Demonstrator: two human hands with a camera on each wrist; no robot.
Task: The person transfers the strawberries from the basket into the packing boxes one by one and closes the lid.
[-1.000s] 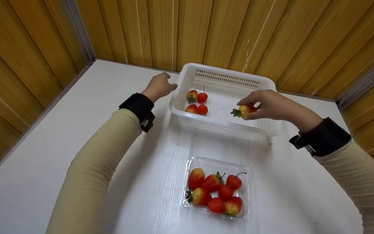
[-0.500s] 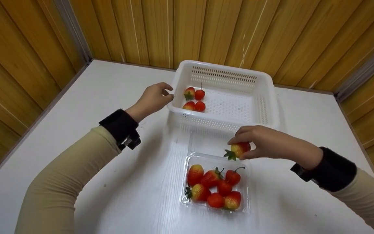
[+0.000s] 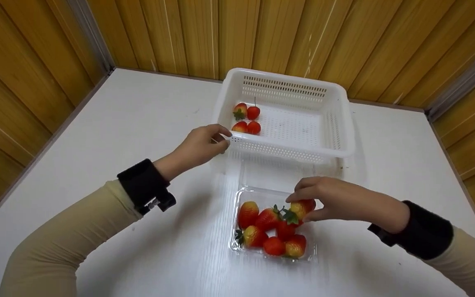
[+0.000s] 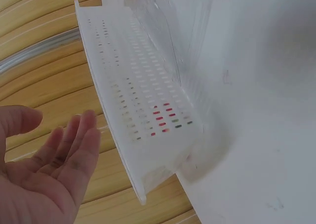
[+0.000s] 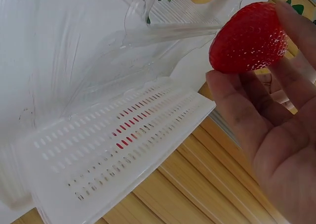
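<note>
A: Head view: state progress.

B: The right hand (image 3: 336, 200) pinched a strawberry (image 3: 302, 207) at the far right corner of the clear tray (image 3: 313, 252), touching the berries heaped there. Seven other berries lay in that tray; four strawberries (image 3: 246, 119) remained in the white basket (image 3: 346, 136) beyond it. By that count the transfer appeared past halfway.

A: The left hand (image 3: 202, 144)?

B: It rested at the basket's near left corner, fingers loosely curled, gripping nothing visible.

A: Left wrist view?

B: Fingers (image 4: 74, 145) were straight and slightly apart, just beside the basket wall (image 4: 148, 100).

A: Right wrist view?

B: Thumb and fingertips clamped the strawberry (image 5: 249, 36), with the tray edge close behind.

A: Change from one second earlier?

B: The strawberry had travelled from over the basket down to the tray; the left hand had slid along the basket's side to its near corner.
</note>
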